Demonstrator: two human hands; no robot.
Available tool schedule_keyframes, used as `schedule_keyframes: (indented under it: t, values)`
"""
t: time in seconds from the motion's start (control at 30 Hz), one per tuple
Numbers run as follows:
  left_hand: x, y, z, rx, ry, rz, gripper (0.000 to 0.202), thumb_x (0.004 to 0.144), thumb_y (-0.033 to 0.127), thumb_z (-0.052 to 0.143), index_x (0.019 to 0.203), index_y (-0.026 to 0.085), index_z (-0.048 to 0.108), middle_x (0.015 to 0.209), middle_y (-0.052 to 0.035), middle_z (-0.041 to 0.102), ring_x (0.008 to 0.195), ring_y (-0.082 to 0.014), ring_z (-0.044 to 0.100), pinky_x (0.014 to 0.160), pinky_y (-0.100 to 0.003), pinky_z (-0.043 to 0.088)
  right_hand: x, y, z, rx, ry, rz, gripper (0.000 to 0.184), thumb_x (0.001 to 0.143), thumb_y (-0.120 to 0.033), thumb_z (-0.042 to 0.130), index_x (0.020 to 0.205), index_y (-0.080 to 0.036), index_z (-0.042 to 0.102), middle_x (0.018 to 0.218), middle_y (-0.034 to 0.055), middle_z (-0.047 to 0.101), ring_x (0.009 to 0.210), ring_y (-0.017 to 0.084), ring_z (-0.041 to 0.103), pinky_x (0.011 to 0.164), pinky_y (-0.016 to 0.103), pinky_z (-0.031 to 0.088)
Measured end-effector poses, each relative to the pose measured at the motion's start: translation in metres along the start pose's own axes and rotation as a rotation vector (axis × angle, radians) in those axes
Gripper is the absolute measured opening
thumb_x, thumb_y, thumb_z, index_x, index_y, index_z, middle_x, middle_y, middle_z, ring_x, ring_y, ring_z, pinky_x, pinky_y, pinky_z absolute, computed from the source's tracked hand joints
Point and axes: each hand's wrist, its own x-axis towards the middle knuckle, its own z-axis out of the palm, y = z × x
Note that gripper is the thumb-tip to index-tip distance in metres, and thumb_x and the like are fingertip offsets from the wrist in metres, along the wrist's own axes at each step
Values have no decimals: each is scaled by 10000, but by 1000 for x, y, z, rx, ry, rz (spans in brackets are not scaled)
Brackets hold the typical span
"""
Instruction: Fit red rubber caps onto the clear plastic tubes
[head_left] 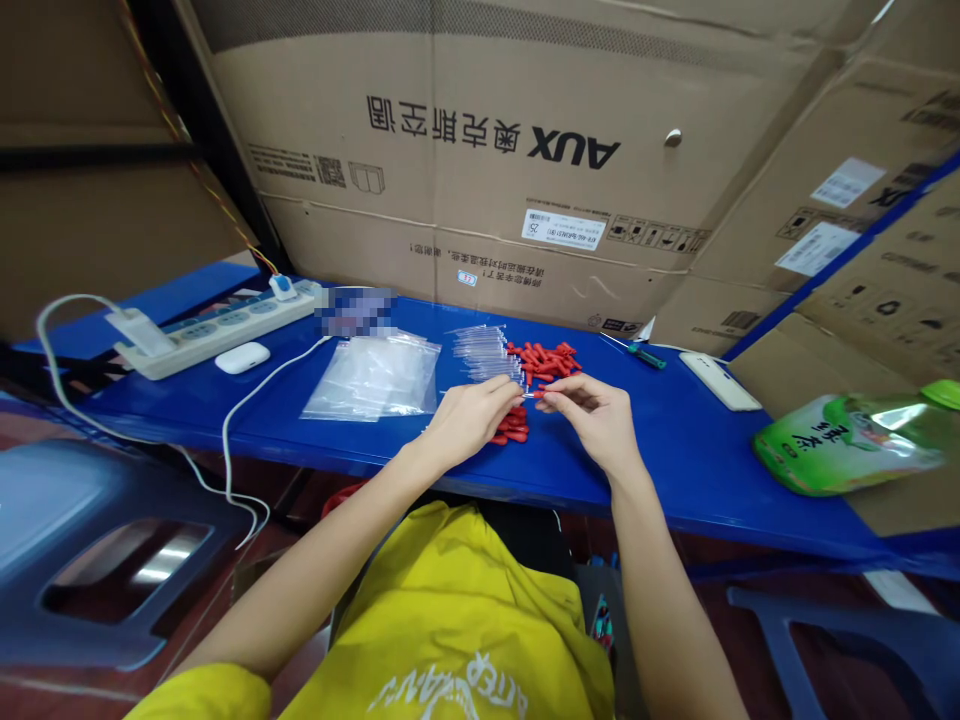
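In front of me, my left hand (474, 418) pinches a thin, pale, shiny rod (529, 394) between thumb and fingertips. My right hand (600, 412) is closed on a small red handle-like piece (539, 394), which meets the rod's end; whether the two are joined, I cannot tell. Just beyond the fingers lies a loose pile of similar red pieces (551, 360). To its left, many thin, clear-looking rods (480, 350) lie side by side. More red pieces (513, 428) are heaped below my left hand, which partly covers them.
Clear plastic bags (375, 375) lie left on the blue table (675, 450). Behind them stand a power strip (225, 325) with cables and a white case (242, 357). Rightward are a screwdriver (646, 356), a white strip-like object (720, 381) and a green bottle (840, 445). Cardboard (450, 200) walls the back.
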Motion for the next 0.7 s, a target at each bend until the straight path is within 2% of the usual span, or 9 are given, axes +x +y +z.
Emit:
schedule_keyframes:
  t: [0.57,0.7]
  values:
    - [0,1,0,-15,-43,-9,391,1140,361,289,1066,207,641,983,-38,690,827,-168,674,617,-239,373,-2,1,6,-87,-23,-58,237,850,-461,827,890,-234,772,814,44,811,745,265,802,745,394,662]
    - [0,2,1,-34,-6,-12,380,1139,356,292,1074,208,636,1011,-45,701,854,-170,683,644,-241,400,-3,0,4,-89,-10,-72,214,865,-446,816,907,-242,764,825,38,809,753,257,799,757,388,654]
